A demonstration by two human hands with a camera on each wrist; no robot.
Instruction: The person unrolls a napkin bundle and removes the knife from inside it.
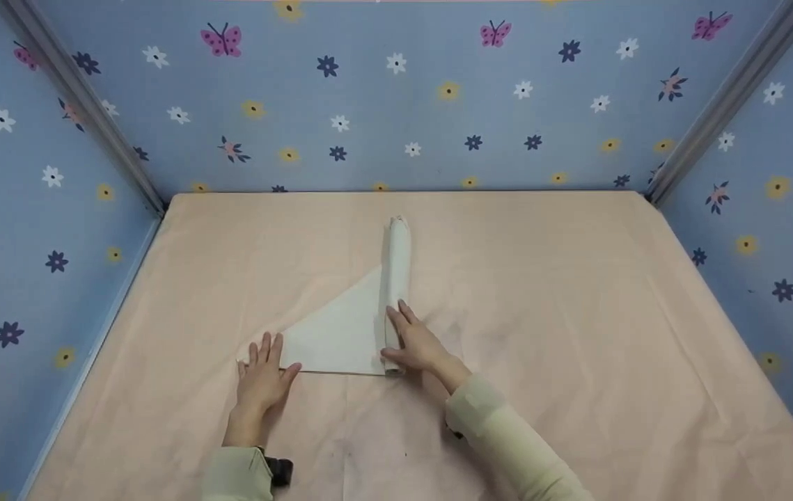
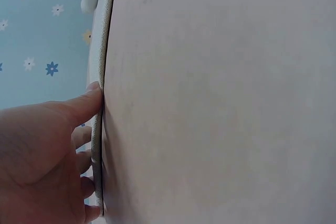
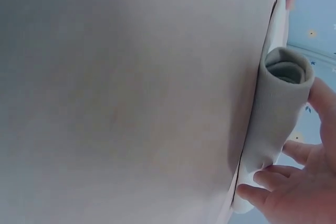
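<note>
- The white cloth roll (image 1: 398, 264) lies on the peach tablecloth (image 1: 542, 292), its length pointing from the person toward the flowered wall panel (image 1: 396, 104) beyond it.
- The flat triangular flap (image 1: 337, 334) of the same cloth spreads out to the roll's left, narrowing away from it.
- The left hand (image 1: 262, 381), well apart from the roll on its left side, rests spread over the flap's narrow corner; it grips nothing, fingers wide and fairly straight.
- The right hand (image 1: 424, 348) reaches from the roll's right and lies over its near half, fingers loosely bent and thumb near the end; it rests on the roll rather than clenching it, and how hard it presses cannot be told.
- The roll's near end shows a loose, hollow spiral, so lifting the right hand might let it unwind, and heavy pressure could flatten it.
- Uneven pressure, nearer one end of the roll, could skew it.
- Were the left hand to ease off, the flap might slide or wrinkle.
</note>
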